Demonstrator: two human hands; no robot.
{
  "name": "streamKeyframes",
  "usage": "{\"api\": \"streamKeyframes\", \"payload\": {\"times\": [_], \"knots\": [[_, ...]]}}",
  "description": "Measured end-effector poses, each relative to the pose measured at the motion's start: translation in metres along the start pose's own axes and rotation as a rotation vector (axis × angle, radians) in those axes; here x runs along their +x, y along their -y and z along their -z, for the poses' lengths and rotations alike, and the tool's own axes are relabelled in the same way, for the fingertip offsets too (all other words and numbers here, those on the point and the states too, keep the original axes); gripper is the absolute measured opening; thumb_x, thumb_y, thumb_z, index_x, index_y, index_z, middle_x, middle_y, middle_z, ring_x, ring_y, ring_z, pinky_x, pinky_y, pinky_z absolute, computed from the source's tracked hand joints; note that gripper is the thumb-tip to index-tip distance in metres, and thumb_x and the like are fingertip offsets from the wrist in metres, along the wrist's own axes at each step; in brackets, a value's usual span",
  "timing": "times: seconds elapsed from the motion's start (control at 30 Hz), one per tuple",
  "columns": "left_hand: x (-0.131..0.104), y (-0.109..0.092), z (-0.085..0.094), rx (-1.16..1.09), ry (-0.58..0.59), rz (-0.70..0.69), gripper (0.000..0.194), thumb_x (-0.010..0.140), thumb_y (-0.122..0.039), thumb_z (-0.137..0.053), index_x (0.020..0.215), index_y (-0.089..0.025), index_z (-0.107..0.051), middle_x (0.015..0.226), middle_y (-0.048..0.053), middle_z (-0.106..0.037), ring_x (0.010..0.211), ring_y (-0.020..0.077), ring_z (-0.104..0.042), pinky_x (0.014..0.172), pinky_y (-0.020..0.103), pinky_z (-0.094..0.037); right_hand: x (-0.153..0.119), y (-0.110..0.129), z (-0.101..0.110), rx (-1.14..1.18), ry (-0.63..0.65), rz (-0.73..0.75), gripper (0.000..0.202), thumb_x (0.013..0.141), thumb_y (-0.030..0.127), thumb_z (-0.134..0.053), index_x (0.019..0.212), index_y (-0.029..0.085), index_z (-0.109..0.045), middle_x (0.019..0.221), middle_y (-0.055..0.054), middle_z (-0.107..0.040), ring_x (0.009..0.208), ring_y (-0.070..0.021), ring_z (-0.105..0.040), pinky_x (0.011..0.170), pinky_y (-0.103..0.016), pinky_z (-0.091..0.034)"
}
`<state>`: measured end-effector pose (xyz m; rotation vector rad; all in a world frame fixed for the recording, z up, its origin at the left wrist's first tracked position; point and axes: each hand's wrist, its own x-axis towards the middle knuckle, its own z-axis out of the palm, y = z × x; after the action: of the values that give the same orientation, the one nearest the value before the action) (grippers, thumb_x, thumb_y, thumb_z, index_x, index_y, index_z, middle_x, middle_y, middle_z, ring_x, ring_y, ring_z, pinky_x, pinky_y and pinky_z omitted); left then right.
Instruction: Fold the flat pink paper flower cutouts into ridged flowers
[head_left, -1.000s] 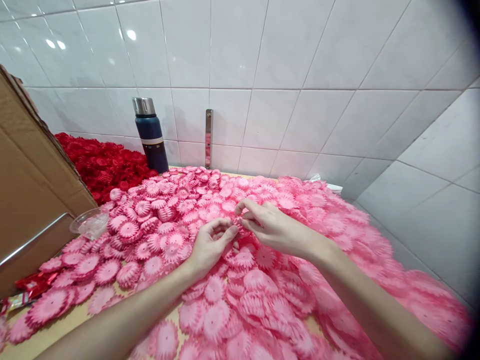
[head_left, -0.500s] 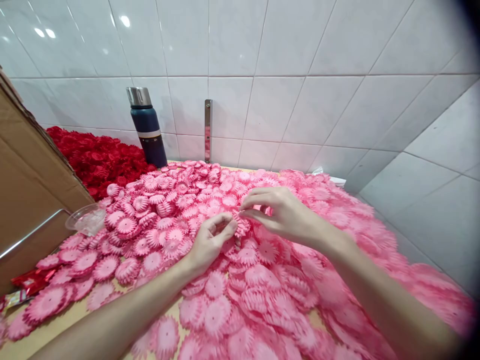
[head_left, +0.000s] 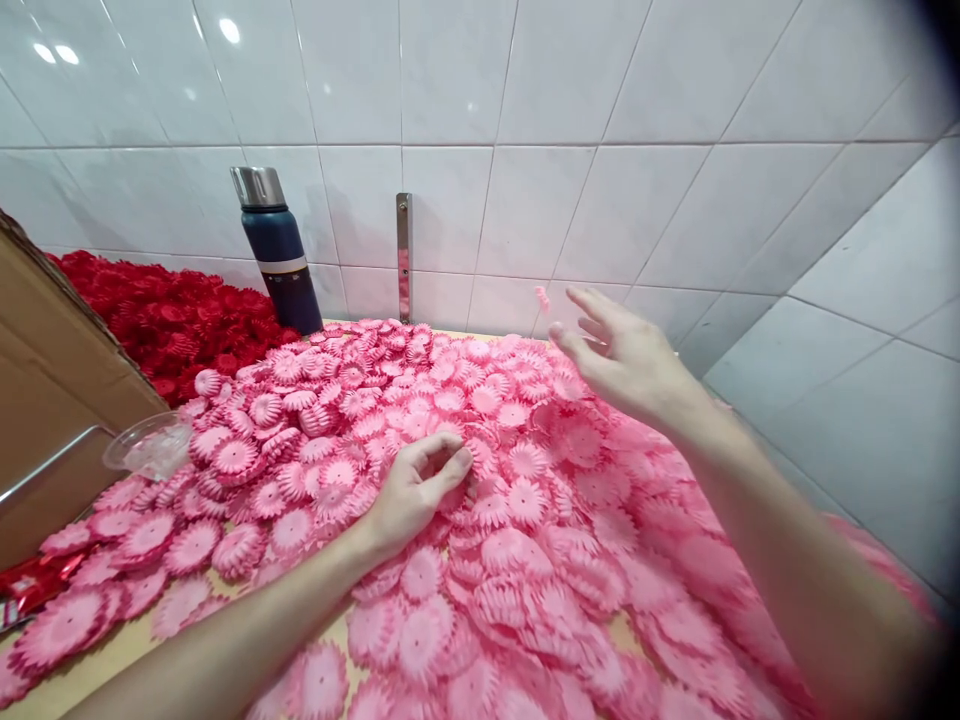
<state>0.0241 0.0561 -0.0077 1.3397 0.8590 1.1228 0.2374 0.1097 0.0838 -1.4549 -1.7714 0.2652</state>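
Note:
My left hand [head_left: 421, 488] rests low over the heap of pink scalloped discs [head_left: 341, 470], thumb and forefinger pinched together. Whatever sits in that pinch is hidden behind the fingers. Raised over the far right of the heap is my right hand [head_left: 626, 355], fingers stretched apart and slightly blurred. A small pink scalloped piece [head_left: 542, 299] hangs in the air just left of its fingertips, seen against the tiled wall and not touching them. Many discs have a small hole at the centre.
A dark blue bottle [head_left: 281, 265] stands behind the heap, beside a pile of red pieces [head_left: 180, 320]. On the left are a cardboard box [head_left: 60, 390], a clear plastic lid or dish [head_left: 146, 447] and a red wrapper [head_left: 34, 585]. White tiles [head_left: 540, 80] form the wall.
My right hand has moved up and right, away from my left hand, and its fingers have opened. A pink piece is now in mid-air beside it. My left hand keeps its pinch.

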Motion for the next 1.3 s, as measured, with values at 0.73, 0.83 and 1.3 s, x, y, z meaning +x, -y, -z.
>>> {"api": "streamKeyframes", "payload": {"times": [0.73,0.83,1.3], "knots": [[0.003,0.004,0.001,-0.068,-0.002,0.022,0.02,0.082,-0.034,-0.063,0.077,-0.015,-0.059,0.065,0.0,-0.06,0.057,0.0102,-0.056,0.058,0.022,-0.047,-0.006,-0.007,0.013,-0.351,0.678,0.077,0.012,0.072,0.032,-0.067,0.075,0.02,-0.066,0.074,-0.003,-0.065,0.063,-0.0164,-0.058,0.052,-0.027,-0.038],[0.003,0.003,0.001,-0.054,-0.01,0.016,0.019,0.081,-0.034,-0.063,0.077,-0.015,-0.059,0.064,0.0,-0.06,0.057,0.0105,-0.056,0.058,0.022,-0.046,-0.008,-0.019,0.004,-0.348,0.73,0.089,0.008,0.071,0.025,-0.065,0.078,0.021,-0.067,0.076,-0.004,-0.065,0.062,-0.0155,-0.057,0.051,-0.026,-0.038],[0.002,-0.003,-0.002,-0.009,-0.038,0.021,0.021,0.078,-0.034,-0.067,0.082,-0.015,-0.06,0.066,0.0,-0.06,0.059,0.0121,-0.056,0.059,0.024,-0.046,-0.011,0.018,0.003,-0.083,0.584,0.254,0.018,0.084,0.021,-0.049,0.078,0.018,-0.066,0.067,-0.001,-0.061,0.058,-0.0126,-0.051,0.053,-0.027,-0.035]]}}
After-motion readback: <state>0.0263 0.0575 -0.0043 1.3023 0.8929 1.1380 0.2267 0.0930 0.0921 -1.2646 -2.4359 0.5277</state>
